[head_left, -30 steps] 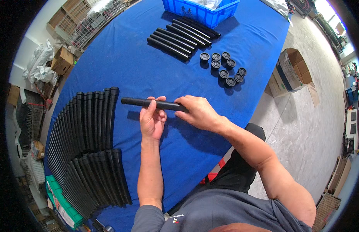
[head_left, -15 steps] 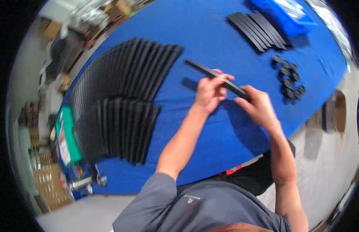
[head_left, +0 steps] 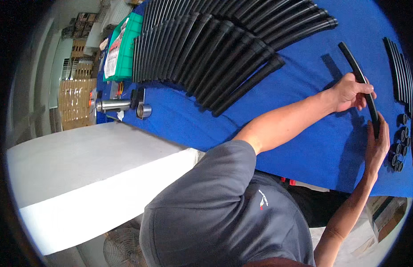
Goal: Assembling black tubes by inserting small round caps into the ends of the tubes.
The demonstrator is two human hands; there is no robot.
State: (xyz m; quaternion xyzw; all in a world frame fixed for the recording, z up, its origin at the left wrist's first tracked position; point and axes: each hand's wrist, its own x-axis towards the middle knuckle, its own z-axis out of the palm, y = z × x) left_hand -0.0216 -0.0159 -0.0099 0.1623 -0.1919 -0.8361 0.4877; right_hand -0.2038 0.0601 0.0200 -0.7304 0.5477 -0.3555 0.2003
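Note:
Both my hands hold one slim black tube (head_left: 354, 61) above the blue cloth, tilted with its far end to the left. My left hand (head_left: 350, 93) is closed around its middle, thumb laid across it. At the near end, the fingers of my right hand (head_left: 379, 147) are wrapped about the tube and hide its tip. Small black rings (head_left: 398, 149) lie in a group just right of my right hand. Beyond them, flat black strips (head_left: 396, 71) lie side by side near the right rim.
Many black tubes with wider ends (head_left: 248, 86) lie in two fanned rows across the blue table (head_left: 300, 147). At the left stand a green crate (head_left: 136, 49), a steel flask (head_left: 114, 105) and a metal cup (head_left: 144, 111). A white surface (head_left: 99, 155) adjoins the table; below is a fan (head_left: 124, 249).
My view has swung left, so the table and tubes appear farther right, and the white surface shows. Both hands still grip the tube, which now points more steeply toward the far side.

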